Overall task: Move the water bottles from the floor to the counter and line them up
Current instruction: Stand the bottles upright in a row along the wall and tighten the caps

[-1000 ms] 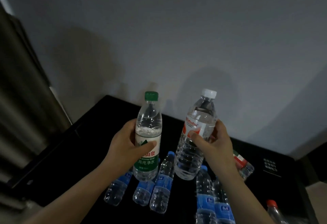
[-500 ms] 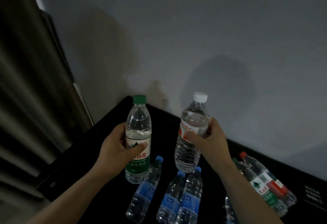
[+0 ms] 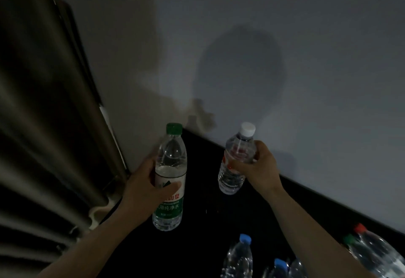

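My left hand grips a clear bottle with a green cap and green label, held upright over the black surface. My right hand grips a clear white-capped bottle with a red-and-white label, also upright and a little farther back, near the wall. Blue-capped bottles lie on the black surface at the bottom of the view. Bottles with a red cap and a green cap lie at the lower right.
A grey wall rises right behind the black surface. A tall dark metallic panel stands at the left. A pale object lies at its foot beside the black surface's left edge.
Both hands have carried their bottles left and back toward the corner by the wall. The view has swung left, so the lying bottles have slid to the bottom right.
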A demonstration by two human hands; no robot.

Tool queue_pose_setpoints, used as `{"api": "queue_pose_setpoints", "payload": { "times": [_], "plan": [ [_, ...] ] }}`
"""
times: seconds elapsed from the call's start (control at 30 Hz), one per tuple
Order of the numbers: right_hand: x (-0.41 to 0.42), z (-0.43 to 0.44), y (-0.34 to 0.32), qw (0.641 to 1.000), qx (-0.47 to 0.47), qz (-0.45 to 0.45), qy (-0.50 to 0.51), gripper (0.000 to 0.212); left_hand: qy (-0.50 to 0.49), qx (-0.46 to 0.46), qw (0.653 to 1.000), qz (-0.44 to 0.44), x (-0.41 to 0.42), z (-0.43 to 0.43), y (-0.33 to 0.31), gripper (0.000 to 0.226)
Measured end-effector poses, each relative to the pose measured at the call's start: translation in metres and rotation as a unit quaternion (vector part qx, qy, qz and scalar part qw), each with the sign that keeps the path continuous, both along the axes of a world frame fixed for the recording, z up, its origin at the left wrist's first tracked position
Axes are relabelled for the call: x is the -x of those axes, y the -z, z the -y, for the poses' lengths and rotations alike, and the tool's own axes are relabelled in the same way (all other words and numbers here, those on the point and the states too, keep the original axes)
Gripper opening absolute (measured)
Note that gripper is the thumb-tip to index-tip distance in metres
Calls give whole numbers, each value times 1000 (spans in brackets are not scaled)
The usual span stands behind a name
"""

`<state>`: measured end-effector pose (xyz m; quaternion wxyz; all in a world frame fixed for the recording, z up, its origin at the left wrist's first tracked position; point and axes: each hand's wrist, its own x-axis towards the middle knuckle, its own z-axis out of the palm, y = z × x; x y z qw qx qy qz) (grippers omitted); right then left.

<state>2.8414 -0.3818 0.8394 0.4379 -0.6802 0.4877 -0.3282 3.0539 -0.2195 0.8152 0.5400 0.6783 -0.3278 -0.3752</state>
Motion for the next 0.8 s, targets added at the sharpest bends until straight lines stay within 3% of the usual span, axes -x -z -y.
{"api": "queue_pose_setpoints", "payload": {
  "times": [0.2, 0.5, 0.8],
  "plan": [
    [-58, 41, 30, 997, 6, -70, -21, 38, 4, -5, 999, -52, -45, 11, 35, 54],
    [-133, 93, 74, 998, 20, -57, -33, 29, -14, 8, 997, -78, -73, 25, 72, 60],
    [-171, 121, 97, 998, 19, -35, -46, 37, -25, -7, 997, -77, -90, 37, 99, 67]
  ]
}}
